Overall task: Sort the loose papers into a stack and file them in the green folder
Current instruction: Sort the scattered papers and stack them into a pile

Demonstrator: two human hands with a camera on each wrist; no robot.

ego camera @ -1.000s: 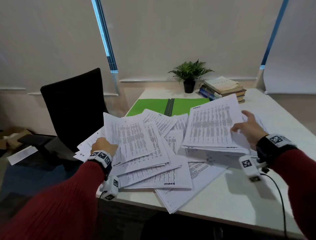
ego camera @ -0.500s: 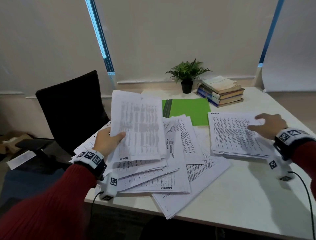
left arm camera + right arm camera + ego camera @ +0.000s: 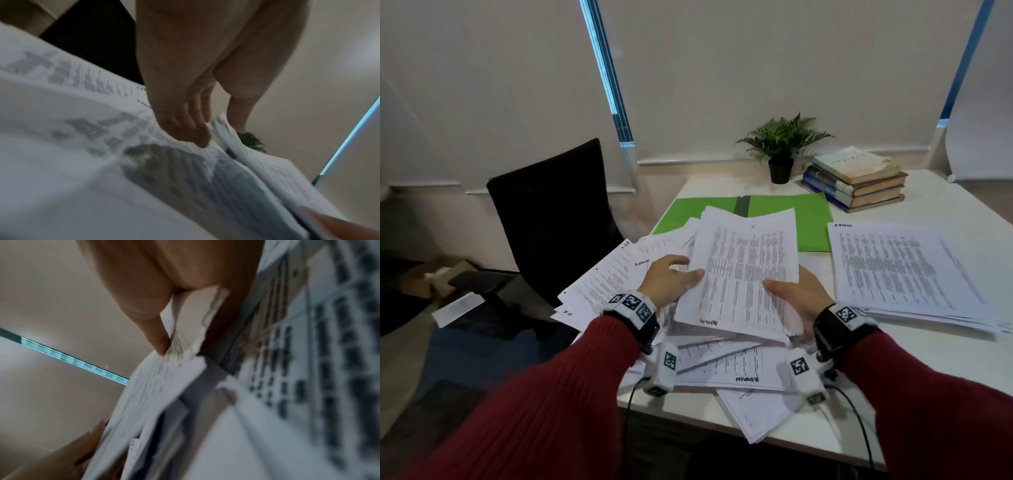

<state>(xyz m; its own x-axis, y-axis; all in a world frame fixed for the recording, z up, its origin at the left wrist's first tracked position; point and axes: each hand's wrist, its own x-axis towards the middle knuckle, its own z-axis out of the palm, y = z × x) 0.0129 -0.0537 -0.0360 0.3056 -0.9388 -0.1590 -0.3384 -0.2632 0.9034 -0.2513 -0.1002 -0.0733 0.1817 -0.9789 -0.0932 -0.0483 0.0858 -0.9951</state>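
In the head view, both hands hold one bundle of printed papers (image 3: 746, 270) above the loose papers (image 3: 736, 373) spread over the near part of the white desk (image 3: 914, 370). My left hand (image 3: 688, 270) pinches the bundle's left edge, thumb on top. My right hand (image 3: 780, 287) grips the lower right edge, thumb on top and fingers hidden beneath. The right wrist view shows that thumb (image 3: 158, 340) on the bundle (image 3: 156, 386). A gathered paper stack (image 3: 900, 270) lies flat at the right. The green folder (image 3: 804, 219) lies open behind the bundle.
A potted plant (image 3: 780, 150) and a pile of books (image 3: 859, 178) stand at the desk's far edge. A black chair (image 3: 551, 212) is left of the desk, with more sheets (image 3: 602, 281) overhanging that edge. Cables hang from both wrists.
My left hand brought its bundle from the left to the centre. My right hand left the stack on the right and took hold of the bundle's right edge.
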